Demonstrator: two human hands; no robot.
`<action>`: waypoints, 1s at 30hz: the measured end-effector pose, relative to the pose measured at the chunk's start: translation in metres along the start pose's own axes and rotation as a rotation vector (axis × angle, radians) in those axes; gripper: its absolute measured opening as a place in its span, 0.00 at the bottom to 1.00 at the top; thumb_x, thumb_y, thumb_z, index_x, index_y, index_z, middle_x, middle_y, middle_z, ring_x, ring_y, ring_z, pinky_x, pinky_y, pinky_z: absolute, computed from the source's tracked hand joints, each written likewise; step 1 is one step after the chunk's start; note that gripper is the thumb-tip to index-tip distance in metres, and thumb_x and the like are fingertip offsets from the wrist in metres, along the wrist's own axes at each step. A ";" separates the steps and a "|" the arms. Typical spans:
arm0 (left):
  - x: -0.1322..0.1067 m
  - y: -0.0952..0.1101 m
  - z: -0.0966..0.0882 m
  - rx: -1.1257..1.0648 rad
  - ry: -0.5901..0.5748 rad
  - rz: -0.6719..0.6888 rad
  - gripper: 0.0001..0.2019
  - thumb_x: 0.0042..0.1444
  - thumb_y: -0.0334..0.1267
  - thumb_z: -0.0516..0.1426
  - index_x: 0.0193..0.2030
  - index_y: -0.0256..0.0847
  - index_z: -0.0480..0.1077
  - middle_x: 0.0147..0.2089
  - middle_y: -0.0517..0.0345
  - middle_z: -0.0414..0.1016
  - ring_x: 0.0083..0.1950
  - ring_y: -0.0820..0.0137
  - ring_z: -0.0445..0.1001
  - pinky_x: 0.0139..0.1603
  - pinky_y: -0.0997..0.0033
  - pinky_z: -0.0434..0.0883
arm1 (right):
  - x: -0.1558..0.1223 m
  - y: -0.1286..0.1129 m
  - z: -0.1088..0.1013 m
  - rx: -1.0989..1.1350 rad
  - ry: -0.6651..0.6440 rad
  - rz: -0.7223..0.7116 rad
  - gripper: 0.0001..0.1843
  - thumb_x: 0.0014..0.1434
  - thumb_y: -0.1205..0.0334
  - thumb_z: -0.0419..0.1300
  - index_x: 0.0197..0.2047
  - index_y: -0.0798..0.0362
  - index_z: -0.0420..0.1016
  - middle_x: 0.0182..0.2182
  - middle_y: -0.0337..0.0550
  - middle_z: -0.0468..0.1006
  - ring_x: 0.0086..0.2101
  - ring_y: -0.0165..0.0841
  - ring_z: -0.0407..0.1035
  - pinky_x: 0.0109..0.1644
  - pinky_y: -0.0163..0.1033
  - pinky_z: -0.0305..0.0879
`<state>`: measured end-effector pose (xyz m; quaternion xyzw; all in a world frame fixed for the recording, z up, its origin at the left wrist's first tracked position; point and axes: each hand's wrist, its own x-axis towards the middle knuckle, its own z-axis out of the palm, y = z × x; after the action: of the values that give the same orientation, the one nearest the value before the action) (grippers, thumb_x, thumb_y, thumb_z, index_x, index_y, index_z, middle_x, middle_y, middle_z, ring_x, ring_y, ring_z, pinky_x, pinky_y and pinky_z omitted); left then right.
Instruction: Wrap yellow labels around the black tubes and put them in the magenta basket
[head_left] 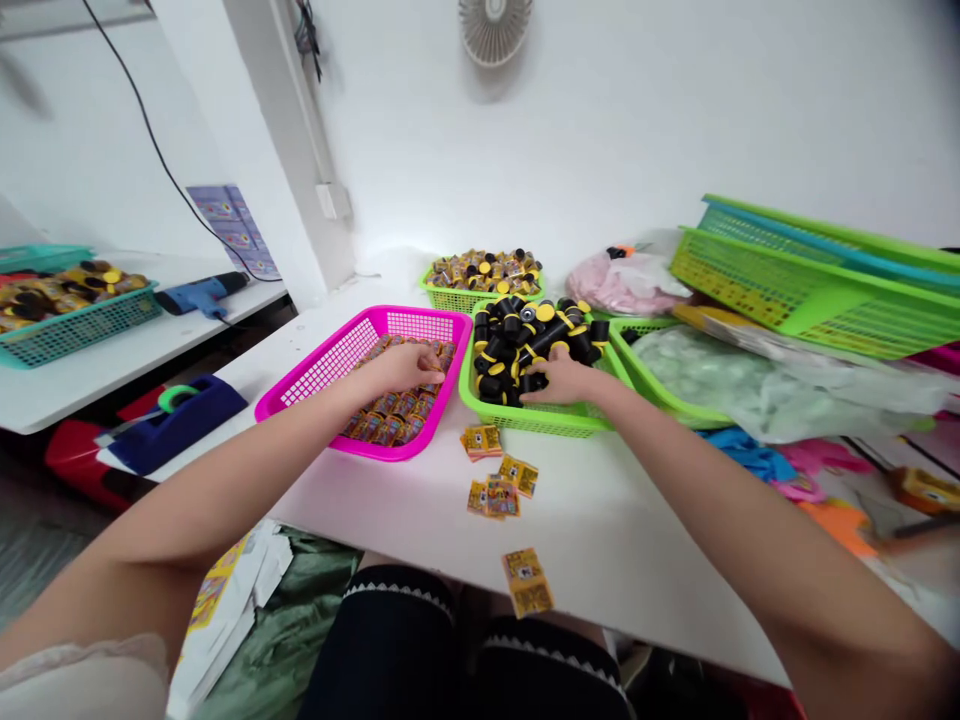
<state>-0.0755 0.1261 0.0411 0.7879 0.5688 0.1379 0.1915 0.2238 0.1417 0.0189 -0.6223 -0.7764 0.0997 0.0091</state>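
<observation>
My left hand (405,366) reaches into the pink basket (330,366), fingers curled down on the labelled little containers (390,418) lined up inside; what they grip is hidden. My right hand (561,382) lies in the green basket (551,420), fingers bent among a heap of black containers with yellow caps (525,338). Loose yellow labels (501,482) lie on the white table (600,540) in front of the baskets, one near the front edge (528,582).
A second green basket of labelled containers (480,278) stands behind. Right: a green basket with plastic bags (712,380), stacked green and teal baskets (817,275), a pink bag (622,282). Left: a blue tape dispenser (180,415), a teal basket (67,315), a blue tool (199,293).
</observation>
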 end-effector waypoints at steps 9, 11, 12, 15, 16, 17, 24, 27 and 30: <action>0.006 -0.013 0.018 0.180 -0.078 0.000 0.16 0.59 0.45 0.58 0.49 0.39 0.76 0.46 0.51 0.82 0.47 0.60 0.79 0.50 0.66 0.71 | -0.021 0.001 0.004 0.048 0.052 0.015 0.27 0.47 0.50 0.70 0.48 0.55 0.78 0.54 0.55 0.71 0.48 0.47 0.76 0.56 0.46 0.71; 0.005 -0.011 0.016 0.221 -0.095 0.005 0.16 0.61 0.46 0.57 0.49 0.40 0.77 0.46 0.51 0.82 0.47 0.59 0.79 0.51 0.65 0.71 | -0.040 0.012 0.002 0.304 0.162 0.029 0.27 0.49 0.48 0.68 0.50 0.53 0.75 0.48 0.51 0.77 0.48 0.47 0.76 0.54 0.50 0.73; 0.002 -0.009 0.014 0.238 -0.097 0.010 0.17 0.62 0.45 0.56 0.52 0.39 0.76 0.48 0.49 0.82 0.49 0.58 0.79 0.52 0.63 0.71 | -0.051 0.018 0.003 0.538 0.230 0.039 0.28 0.49 0.50 0.69 0.51 0.51 0.72 0.45 0.49 0.78 0.46 0.46 0.77 0.52 0.51 0.74; -0.023 0.008 0.010 0.297 0.039 0.046 0.24 0.68 0.38 0.48 0.68 0.34 0.61 0.66 0.37 0.68 0.63 0.51 0.70 0.63 0.50 0.65 | -0.081 0.032 0.008 1.263 0.355 0.005 0.28 0.46 0.58 0.70 0.51 0.45 0.69 0.37 0.38 0.79 0.41 0.40 0.79 0.49 0.49 0.78; -0.037 0.017 0.013 0.318 0.138 0.117 0.25 0.69 0.35 0.46 0.71 0.34 0.55 0.69 0.36 0.62 0.67 0.51 0.65 0.66 0.47 0.61 | -0.089 0.036 0.009 1.424 0.384 -0.014 0.26 0.46 0.60 0.70 0.49 0.44 0.70 0.34 0.35 0.78 0.40 0.38 0.80 0.50 0.47 0.78; -0.054 0.026 0.019 0.330 0.233 0.230 0.25 0.70 0.33 0.43 0.72 0.35 0.53 0.71 0.37 0.58 0.70 0.53 0.61 0.68 0.47 0.58 | -0.095 0.040 0.010 1.529 0.415 -0.028 0.24 0.47 0.61 0.69 0.48 0.44 0.72 0.32 0.33 0.78 0.39 0.35 0.80 0.50 0.44 0.78; -0.178 0.078 0.140 0.469 0.093 0.969 0.22 0.70 0.41 0.48 0.65 0.30 0.65 0.66 0.45 0.70 0.67 0.61 0.68 0.68 0.60 0.65 | -0.108 0.055 0.011 1.619 0.564 -0.082 0.24 0.51 0.62 0.70 0.51 0.38 0.74 0.29 0.30 0.76 0.30 0.26 0.75 0.39 0.33 0.78; -0.195 0.078 0.160 0.484 0.121 1.024 0.18 0.67 0.30 0.49 0.59 0.24 0.69 0.59 0.39 0.75 0.60 0.58 0.75 0.61 0.60 0.72 | -0.109 0.047 0.014 1.579 0.516 -0.131 0.23 0.49 0.59 0.72 0.48 0.40 0.74 0.30 0.31 0.75 0.30 0.26 0.74 0.35 0.32 0.76; -0.188 0.082 0.134 0.247 0.105 1.046 0.16 0.66 0.27 0.49 0.56 0.25 0.71 0.53 0.41 0.80 0.52 0.63 0.81 0.51 0.69 0.78 | -0.112 0.034 0.018 1.577 0.458 -0.166 0.26 0.45 0.57 0.75 0.46 0.42 0.71 0.30 0.31 0.75 0.29 0.26 0.73 0.31 0.32 0.73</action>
<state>-0.0071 -0.0946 -0.0406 0.9746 0.1215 0.1862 -0.0255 0.2792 0.0377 0.0079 -0.3787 -0.5006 0.4854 0.6087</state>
